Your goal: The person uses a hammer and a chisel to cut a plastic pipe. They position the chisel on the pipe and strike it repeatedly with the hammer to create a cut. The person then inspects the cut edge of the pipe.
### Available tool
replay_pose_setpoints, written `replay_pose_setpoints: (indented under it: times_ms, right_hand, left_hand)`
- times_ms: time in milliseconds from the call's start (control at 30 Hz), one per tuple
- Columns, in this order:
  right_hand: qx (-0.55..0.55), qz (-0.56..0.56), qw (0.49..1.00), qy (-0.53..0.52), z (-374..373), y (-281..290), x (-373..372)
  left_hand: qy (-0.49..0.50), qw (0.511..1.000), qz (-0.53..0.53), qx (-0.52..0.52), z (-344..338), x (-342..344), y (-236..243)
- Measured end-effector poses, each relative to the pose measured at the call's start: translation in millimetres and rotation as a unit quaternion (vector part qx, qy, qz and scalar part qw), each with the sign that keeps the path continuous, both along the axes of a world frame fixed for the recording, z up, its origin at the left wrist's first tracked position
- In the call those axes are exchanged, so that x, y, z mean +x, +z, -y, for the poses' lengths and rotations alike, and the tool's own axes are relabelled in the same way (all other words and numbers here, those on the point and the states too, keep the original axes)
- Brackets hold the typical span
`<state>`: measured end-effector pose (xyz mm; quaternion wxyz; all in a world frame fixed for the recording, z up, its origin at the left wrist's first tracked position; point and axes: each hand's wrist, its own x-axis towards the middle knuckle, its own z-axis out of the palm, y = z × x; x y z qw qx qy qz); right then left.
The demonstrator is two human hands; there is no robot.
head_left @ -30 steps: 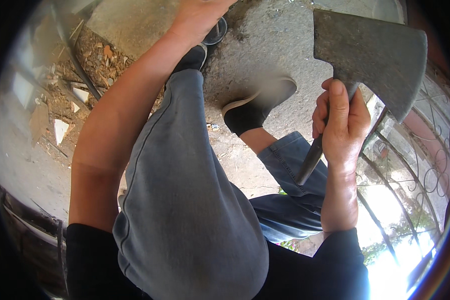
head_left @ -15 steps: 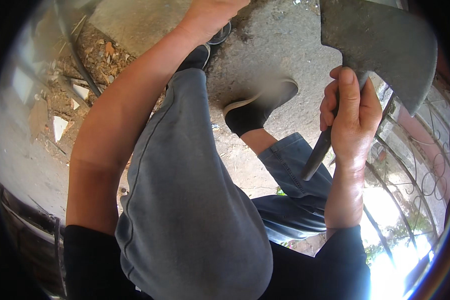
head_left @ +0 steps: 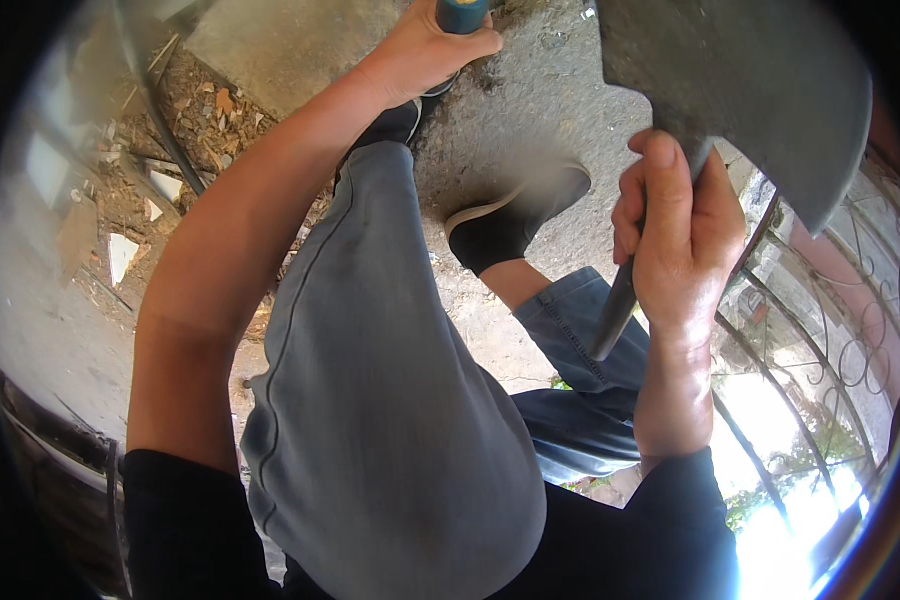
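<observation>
My right hand [head_left: 678, 235] is wrapped round the dark round handle [head_left: 622, 305] of a broad-bladed cleaver, its thumb lying along the handle. The wide grey blade [head_left: 740, 95] spreads out beyond my fingers, tilted toward the far right and cut off by the picture's upper edge. At the top, my left hand [head_left: 425, 55] closes round a blue-green cylinder [head_left: 462, 14] with a yellowish end. Most of that cylinder is out of the picture, so its kind does not show. Under the left wrist, a dark shoe [head_left: 388, 125] is partly hidden.
My grey-trousered knee [head_left: 390, 380] rises between my arms. Another dark shoe [head_left: 510, 215] stands on the rough concrete floor [head_left: 560, 110]. Wood chips and debris [head_left: 210, 120] lie at the left beside a dark hose [head_left: 155, 110]. A curled metal railing [head_left: 820, 350] runs along the right.
The cleaver and my right hand have shifted slightly left. My left hand has come a little lower and turned, and the blue-green cylinder in it now shows.
</observation>
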<state>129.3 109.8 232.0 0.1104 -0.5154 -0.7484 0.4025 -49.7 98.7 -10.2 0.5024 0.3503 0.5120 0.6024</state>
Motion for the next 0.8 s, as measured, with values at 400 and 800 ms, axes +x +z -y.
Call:
replay_pose_setpoints:
  times_ms: [400, 800]
  right_hand:
    - [0.001, -0.021, 1.0, 0.012, 1.6, 4.9, -16.8]
    - [-0.018, -0.003, 0.999, -0.035, -9.5, 1.4, -0.8]
  left_hand:
    - [0.032, 0.999, -0.013, 0.004, 2.0, 1.6, 16.9]
    - [0.107, 0.986, 0.08, -0.102, -11.7, 7.4, 36.6]
